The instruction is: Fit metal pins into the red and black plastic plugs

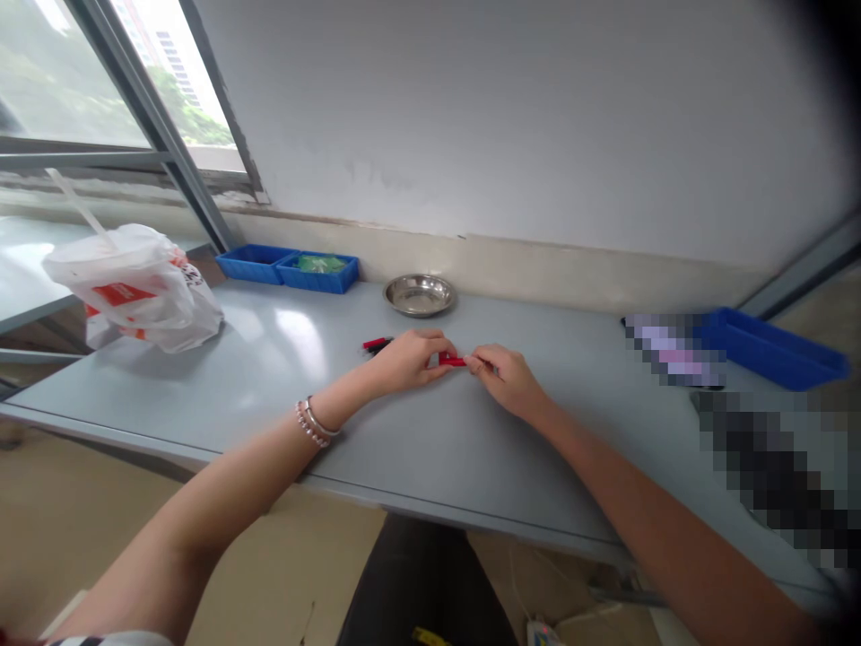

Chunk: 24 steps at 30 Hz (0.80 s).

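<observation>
Both my hands meet over the middle of the table, at the two ends of a short red pen (456,362). My left hand (410,361), with bracelets at the wrist, pinches its left end between thumb and fingers. The fingertips of my right hand (504,377) close around the right end, hiding its tip. Just behind my left hand lie a red pen (374,344) and something black (382,347) that looks like more pens, partly covered by the hand. A shallow round steel dish (420,296) stands beyond my hands.
Two blue bins (323,276) sit by the wall at the back left, one with green packets (318,264). A white plastic bag (144,296) with a cup and straw is at the left. At the right are another blue bin (773,350) and blurred-out items (679,354).
</observation>
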Tool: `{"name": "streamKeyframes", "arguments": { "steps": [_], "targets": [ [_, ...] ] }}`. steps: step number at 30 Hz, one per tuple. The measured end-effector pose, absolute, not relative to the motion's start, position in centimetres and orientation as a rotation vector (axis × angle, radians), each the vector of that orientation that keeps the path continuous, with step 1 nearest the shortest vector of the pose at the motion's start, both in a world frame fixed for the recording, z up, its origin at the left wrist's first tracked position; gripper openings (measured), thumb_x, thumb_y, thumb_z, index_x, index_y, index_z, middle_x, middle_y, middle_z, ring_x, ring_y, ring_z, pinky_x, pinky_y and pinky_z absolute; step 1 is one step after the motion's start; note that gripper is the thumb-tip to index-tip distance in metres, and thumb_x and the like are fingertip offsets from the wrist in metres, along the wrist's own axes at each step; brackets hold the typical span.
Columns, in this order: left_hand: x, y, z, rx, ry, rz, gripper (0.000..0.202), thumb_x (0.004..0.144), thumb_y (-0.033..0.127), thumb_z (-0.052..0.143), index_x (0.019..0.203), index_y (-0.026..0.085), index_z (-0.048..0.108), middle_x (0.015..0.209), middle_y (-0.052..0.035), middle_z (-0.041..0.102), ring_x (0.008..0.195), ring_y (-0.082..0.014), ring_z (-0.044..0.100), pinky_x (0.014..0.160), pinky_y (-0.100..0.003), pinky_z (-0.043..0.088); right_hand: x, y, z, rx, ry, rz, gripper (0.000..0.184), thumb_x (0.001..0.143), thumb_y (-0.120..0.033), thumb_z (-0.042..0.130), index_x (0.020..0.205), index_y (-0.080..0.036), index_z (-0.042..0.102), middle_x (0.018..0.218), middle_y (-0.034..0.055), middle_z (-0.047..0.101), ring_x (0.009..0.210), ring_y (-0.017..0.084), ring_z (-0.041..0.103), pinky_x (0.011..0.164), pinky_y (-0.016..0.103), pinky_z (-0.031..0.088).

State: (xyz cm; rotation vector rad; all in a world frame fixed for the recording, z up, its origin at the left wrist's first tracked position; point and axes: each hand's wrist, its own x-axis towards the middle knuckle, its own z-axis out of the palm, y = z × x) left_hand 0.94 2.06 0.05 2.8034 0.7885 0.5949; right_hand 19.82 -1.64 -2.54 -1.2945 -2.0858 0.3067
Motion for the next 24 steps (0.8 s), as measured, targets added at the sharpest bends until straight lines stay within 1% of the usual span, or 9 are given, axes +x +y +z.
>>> {"name": "streamKeyframes", "arguments": {
  "steps": [5,7,9,11,13,15,19,24],
  "targets": [
    [1.1,2.1,0.0,2.848,0.801,0.607,0.021,0.081,0.030,0.047,0.091,0.016,0.060,0.084,-0.0048,0.058,0.063,-0.0097,0.051,0.058,-0.021,0.039,19.8,-1.8,-2.3,-1.335,-2.052,0.424,0.039,0.086,-0.040,0.032,0.057,-0.018,0.046,0.055,-0.0013,0.048,0.055,0.012,0.044,0.056,0.024,0.031],
    [0.7,2.6,0.1,2.856,0.916,0.636,0.021,0.081,0.030,0.047,0.092,0.017,0.060,0.086,-0.0051,0.059,0.065,-0.0108,0.052,0.059,-0.022,0.040,20.1,-1.6,-2.2,-1.376,-1.997,0.414,0.038,0.085,-0.042,0.032,0.060,-0.018,0.048,0.055,-0.0015,0.047,0.053,0.011,0.042,0.054,0.023,0.031],
    [-0.2,3.7,0.2,2.833,1.169,0.675,0.022,0.081,0.032,0.048,0.092,0.018,0.060,0.088,-0.0055,0.059,0.067,-0.0128,0.053,0.060,-0.024,0.040,20.7,-1.1,-2.3,-1.411,-1.915,0.310,0.032,0.084,-0.040,0.036,0.065,-0.018,0.050,0.058,-0.0007,0.049,0.055,0.012,0.043,0.055,0.024,0.033],
    [-1.4,5.1,0.5,2.774,1.470,0.665,0.021,0.079,0.032,0.050,0.092,0.019,0.061,0.090,-0.0060,0.060,0.072,-0.0165,0.055,0.063,-0.027,0.041,21.6,-0.4,-2.6,-1.441,-1.846,0.150,0.023,0.081,-0.034,0.042,0.071,-0.018,0.053,0.065,0.0017,0.052,0.063,0.014,0.047,0.062,0.025,0.036],
    [-2.8,6.5,0.7,2.628,1.764,0.543,0.020,0.077,0.032,0.051,0.089,0.020,0.062,0.088,-0.0069,0.062,0.082,-0.0217,0.055,0.066,-0.029,0.042,22.6,0.3,-2.9,-1.506,-1.794,0.011,0.017,0.078,-0.030,0.045,0.074,-0.017,0.055,0.069,0.0039,0.053,0.071,0.017,0.049,0.067,0.028,0.037],
    [-3.9,7.5,1.0,2.471,1.967,0.413,0.020,0.077,0.030,0.051,0.090,0.021,0.063,0.089,-0.0081,0.062,0.091,-0.0254,0.053,0.068,-0.031,0.043,23.5,0.8,-3.2,-1.563,-1.747,-0.055,0.015,0.077,-0.027,0.045,0.075,-0.017,0.056,0.071,0.0052,0.053,0.075,0.018,0.049,0.070,0.030,0.037],
    [-4.8,8.2,1.1,2.350,2.063,0.281,0.022,0.078,0.029,0.049,0.093,0.020,0.063,0.092,-0.0095,0.063,0.096,-0.0271,0.051,0.070,-0.032,0.044,24.7,1.5,-3.6,-1.638,-1.714,-0.065,0.016,0.077,-0.026,0.045,0.076,-0.017,0.059,0.070,0.0057,0.055,0.075,0.019,0.051,0.072,0.032,0.038],
    [-4.9,8.6,0.1,2.291,2.049,0.134,0.023,0.075,0.033,0.052,0.092,0.021,0.063,0.094,-0.0093,0.062,0.090,-0.0246,0.053,0.066,-0.029,0.043,25.1,1.8,-4.3,-1.780,-1.780,0.015,0.018,0.076,-0.027,0.048,0.078,-0.017,0.063,0.071,0.0059,0.057,0.073,0.018,0.052,0.071,0.031,0.040]
  ]
}}
